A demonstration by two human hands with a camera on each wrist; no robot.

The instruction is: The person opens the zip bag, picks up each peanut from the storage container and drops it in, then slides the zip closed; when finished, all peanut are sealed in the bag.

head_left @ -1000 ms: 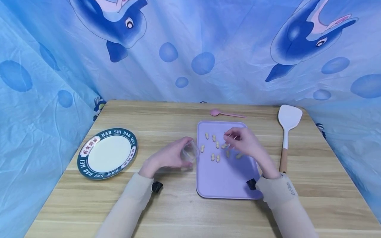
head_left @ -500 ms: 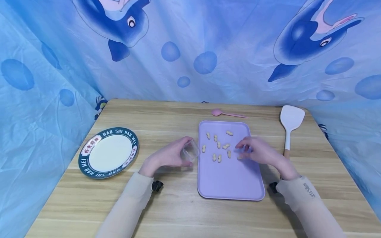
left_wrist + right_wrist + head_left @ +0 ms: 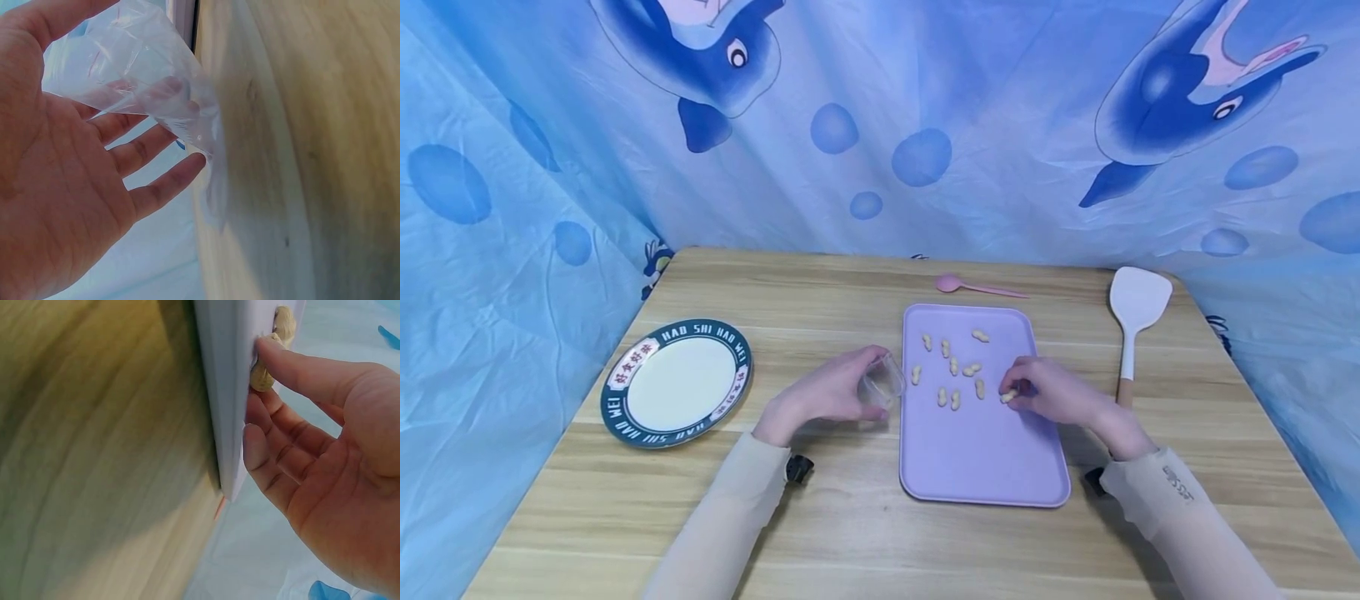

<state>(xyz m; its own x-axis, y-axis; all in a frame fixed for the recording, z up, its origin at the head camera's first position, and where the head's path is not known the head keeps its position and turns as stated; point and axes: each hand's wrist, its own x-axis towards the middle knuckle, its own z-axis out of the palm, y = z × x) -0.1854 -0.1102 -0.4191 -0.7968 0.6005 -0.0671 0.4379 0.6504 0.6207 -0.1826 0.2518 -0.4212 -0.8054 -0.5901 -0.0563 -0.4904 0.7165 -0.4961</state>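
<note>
A light purple tray (image 3: 985, 460) lies on the wooden table with several peanuts (image 3: 972, 369) in its upper half. Over the tray's right side, my right hand (image 3: 1054, 392) pinches one peanut (image 3: 261, 376) between thumb and fingers, low at the tray surface. Another peanut (image 3: 284, 324) shows just behind it in the right wrist view. My left hand (image 3: 831, 390) holds a clear plastic bag (image 3: 884, 379) beside the tray's left edge, thumb and fingers curved around it. Some fingers show through the film (image 3: 147, 72) in the left wrist view.
A white plate (image 3: 682, 385) with a dark green lettered rim sits at the left. Behind the tray lies a pink spoon (image 3: 950, 283). A white spatula (image 3: 1138, 298) with a wooden handle lies to the right, partly behind the right forearm. A blue dolphin curtain (image 3: 880, 125) encloses the table.
My right hand has moved right and down from the tray's middle to a peanut at the right, now between its fingers. A peanut now shows near the tray's top. The left hand stays with the bag.
</note>
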